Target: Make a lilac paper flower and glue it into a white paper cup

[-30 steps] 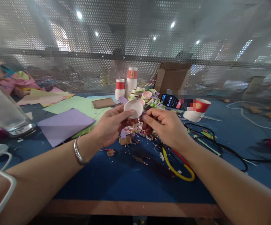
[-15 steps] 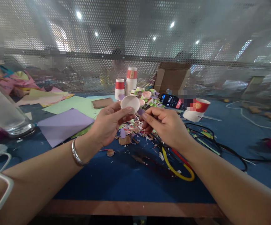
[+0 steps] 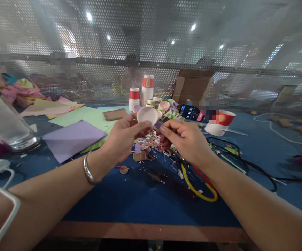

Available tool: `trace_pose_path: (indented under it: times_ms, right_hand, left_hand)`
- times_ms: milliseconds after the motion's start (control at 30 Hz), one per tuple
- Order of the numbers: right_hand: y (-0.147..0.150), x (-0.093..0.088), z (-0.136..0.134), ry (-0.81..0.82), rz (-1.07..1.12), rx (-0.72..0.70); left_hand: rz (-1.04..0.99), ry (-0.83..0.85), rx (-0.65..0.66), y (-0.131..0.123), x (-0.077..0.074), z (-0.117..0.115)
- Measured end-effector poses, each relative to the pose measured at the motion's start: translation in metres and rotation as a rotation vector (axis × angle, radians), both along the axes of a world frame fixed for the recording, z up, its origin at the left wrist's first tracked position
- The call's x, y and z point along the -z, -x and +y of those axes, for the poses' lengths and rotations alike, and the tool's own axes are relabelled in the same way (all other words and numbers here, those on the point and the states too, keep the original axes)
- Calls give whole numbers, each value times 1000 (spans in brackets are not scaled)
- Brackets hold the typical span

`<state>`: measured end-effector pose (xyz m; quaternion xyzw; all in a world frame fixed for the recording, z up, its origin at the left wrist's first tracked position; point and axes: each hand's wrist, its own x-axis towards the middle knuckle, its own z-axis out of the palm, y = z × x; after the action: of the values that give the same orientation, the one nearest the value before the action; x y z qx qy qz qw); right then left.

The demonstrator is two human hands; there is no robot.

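Observation:
My left hand [image 3: 121, 139] is closed on a shallow white paper cup piece [image 3: 147, 115], thumb on its near rim, its round inside facing me. At the right edge of that piece shows a small purple paper strip [image 3: 159, 124]. My right hand [image 3: 190, 139] pinches the strip between thumb and forefinger; its other fingers are curled and partly hidden. Below both hands lies a heap of paper scraps [image 3: 151, 141]. Just behind them is a pile of small cup pieces with green and purple paper [image 3: 169, 113].
Paper cup stacks [image 3: 147, 94] stand at the back, another cup [image 3: 225, 118] at the right. A phone [image 3: 190, 113] shows a running timer. Purple paper [image 3: 74, 139] and a tilted-looking glass of water [image 3: 12, 122] are left. Yellow-handled tool [image 3: 192, 184] and black cable [image 3: 257, 165] lie right.
Both hands keep their grips. The left hand and the cup piece have shifted slightly right, and the whole view has drifted a little. The phone timer has advanced by one second.

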<state>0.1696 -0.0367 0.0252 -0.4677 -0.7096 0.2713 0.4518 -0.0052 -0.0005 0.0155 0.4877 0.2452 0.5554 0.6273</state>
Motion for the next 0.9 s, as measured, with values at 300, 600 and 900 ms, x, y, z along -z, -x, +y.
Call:
trace_pose_path:
  times_ms: [300, 600, 900]
  right_hand:
    - [-1, 1, 1, 36, 18, -20]
    - [-7, 6, 4, -117, -143, 87]
    - [-6, 2, -1, -195, -140, 121]
  left_hand:
    - [102, -72, -74, 3, 1, 1]
    - [519, -581, -505, 18, 3, 7]
    - [615, -813, -499, 18, -2, -4]
